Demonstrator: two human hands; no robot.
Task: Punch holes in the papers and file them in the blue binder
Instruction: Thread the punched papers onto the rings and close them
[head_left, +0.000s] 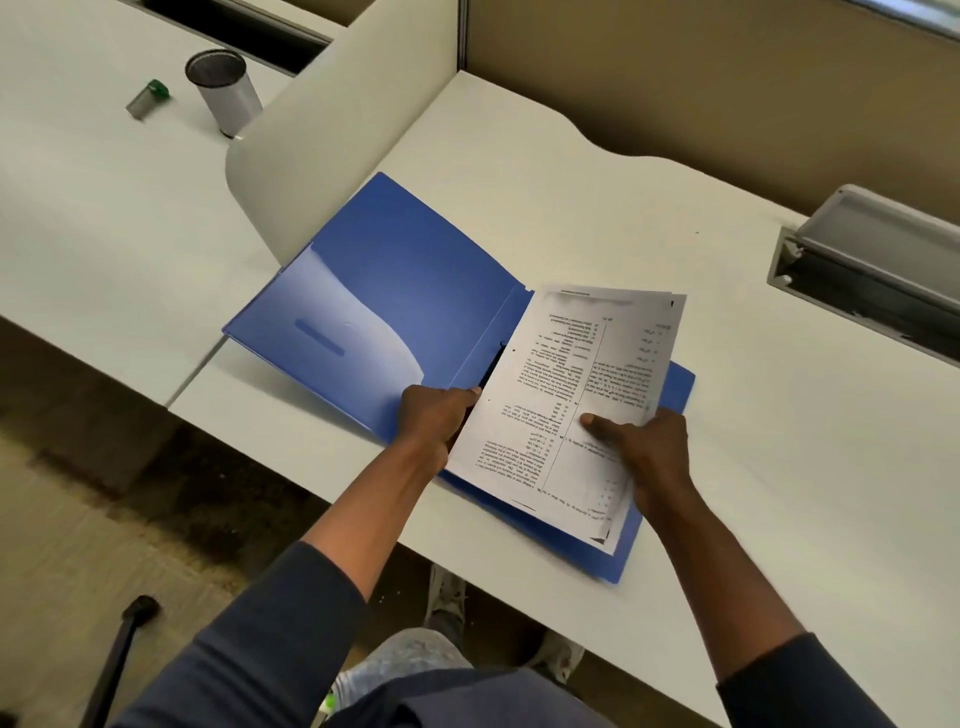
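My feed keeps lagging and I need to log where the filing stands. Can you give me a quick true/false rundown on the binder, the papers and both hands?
1. The blue binder lies open on the desk. True.
2. The right hand holds the papers with its thumb on top. True.
3. The papers lie over the binder's left half. False: they are over its right half.
4. The left hand grips a hole punch. False: its fingers curl at the papers' left edge, by the binder's spine.
5. A mesh cup stands upright on the neighbouring desk. True.
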